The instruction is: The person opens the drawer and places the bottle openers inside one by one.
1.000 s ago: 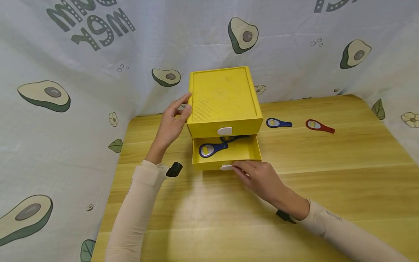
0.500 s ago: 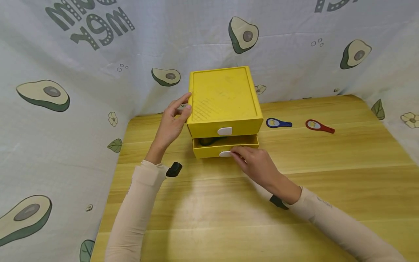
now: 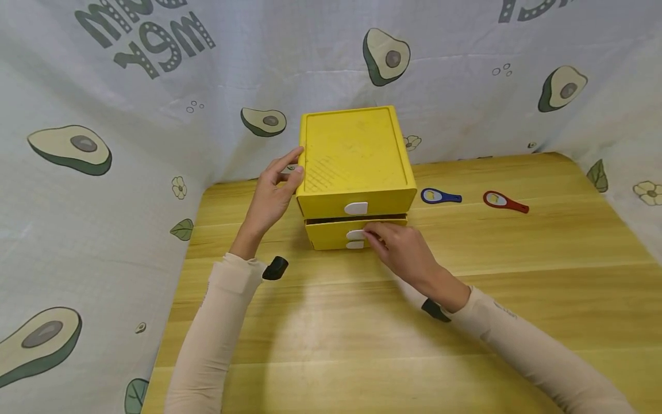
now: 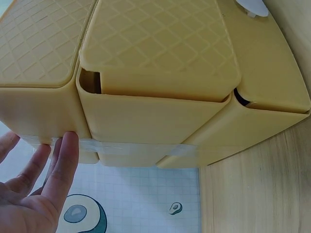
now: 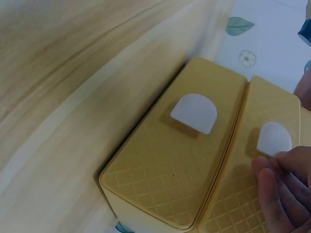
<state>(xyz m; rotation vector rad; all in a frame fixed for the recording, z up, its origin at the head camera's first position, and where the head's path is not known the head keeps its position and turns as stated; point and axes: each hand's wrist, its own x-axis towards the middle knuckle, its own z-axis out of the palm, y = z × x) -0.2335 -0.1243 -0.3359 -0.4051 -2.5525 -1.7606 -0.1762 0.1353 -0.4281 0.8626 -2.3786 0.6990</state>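
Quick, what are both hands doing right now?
Left hand: open, fingers straight against the side of the yellow drawer box.
Right hand: fingertips at the lower drawer's white tab; grip cannot be told.

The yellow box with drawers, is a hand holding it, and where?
The left hand presses straight fingers on the left side of the yellow plastic drawer box. The right hand touches the lower drawer's white tab; no grip shows.

The light wooden table (image 3: 517,276) carries a yellow plastic two-drawer box (image 3: 354,155), a blue-handled bottle opener (image 3: 438,197) beside it, and what looks like a red-handled one (image 3: 504,200) further right.
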